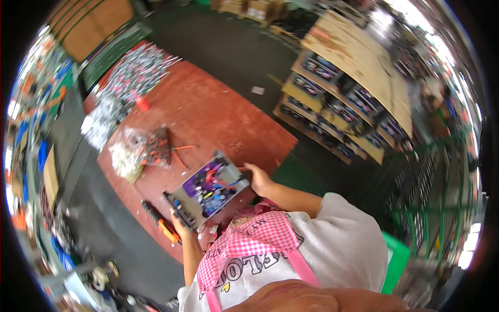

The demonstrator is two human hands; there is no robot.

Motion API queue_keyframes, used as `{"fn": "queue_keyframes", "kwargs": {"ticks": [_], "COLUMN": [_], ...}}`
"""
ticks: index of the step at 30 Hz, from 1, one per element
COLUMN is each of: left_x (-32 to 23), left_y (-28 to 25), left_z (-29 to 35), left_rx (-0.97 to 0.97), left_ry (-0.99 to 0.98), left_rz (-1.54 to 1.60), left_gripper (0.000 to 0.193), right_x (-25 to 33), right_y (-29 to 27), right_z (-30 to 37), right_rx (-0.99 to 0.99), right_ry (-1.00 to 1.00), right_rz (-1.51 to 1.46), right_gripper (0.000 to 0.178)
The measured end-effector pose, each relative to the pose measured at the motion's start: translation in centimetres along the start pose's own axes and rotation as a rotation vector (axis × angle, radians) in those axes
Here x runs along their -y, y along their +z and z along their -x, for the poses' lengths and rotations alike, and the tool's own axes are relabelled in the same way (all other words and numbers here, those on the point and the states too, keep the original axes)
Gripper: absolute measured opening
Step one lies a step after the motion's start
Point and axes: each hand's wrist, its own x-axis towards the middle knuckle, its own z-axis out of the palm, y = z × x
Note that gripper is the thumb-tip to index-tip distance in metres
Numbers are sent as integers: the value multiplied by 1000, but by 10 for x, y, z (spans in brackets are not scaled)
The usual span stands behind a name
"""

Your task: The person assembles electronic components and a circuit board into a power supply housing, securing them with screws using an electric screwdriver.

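An open grey metal case [183, 194] is held tilted over the near edge of the red table. Inside it sit a purple circuit board [193, 185], red and blue wires and several small dark parts. My left hand [182, 227] grips the black panel end of the case. At the opposite end, my right hand [259, 180] holds the case's right side, with its fingers partly hidden. Beside my left hand lies a tool with an orange handle [168, 231] and a dark shaft. Orange-handled pliers [182, 156], slightly blurred, rest just beyond the case.
On the red table [234, 119] are a clear bag of dark and orange parts [156, 145], a whitish bag [126, 164], a red bottle [141, 102] and a heap of cut wires [138, 70]. Stacked boards [358, 57] bearing similar units stand at the right.
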Motion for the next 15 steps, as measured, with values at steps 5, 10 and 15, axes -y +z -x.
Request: {"fn": "queue_keyframes", "kwargs": {"ticks": [5, 10, 15], "left_x": [-27, -79, -138], "left_y": [111, 199, 253], "left_z": [-7, -101, -206], "left_rx": [31, 98, -14], "left_ry": [176, 245, 352], "left_rz": [265, 270, 300], "left_gripper": [41, 55, 48], "right_x": [87, 182, 249], "right_y": [1, 23, 73], "right_z": [-29, -152, -287], "right_rx": [-138, -99, 159], "right_ry": [-38, -153, -173], "right_rz": [-8, -8, 147], "right_gripper": [52, 51, 46]}}
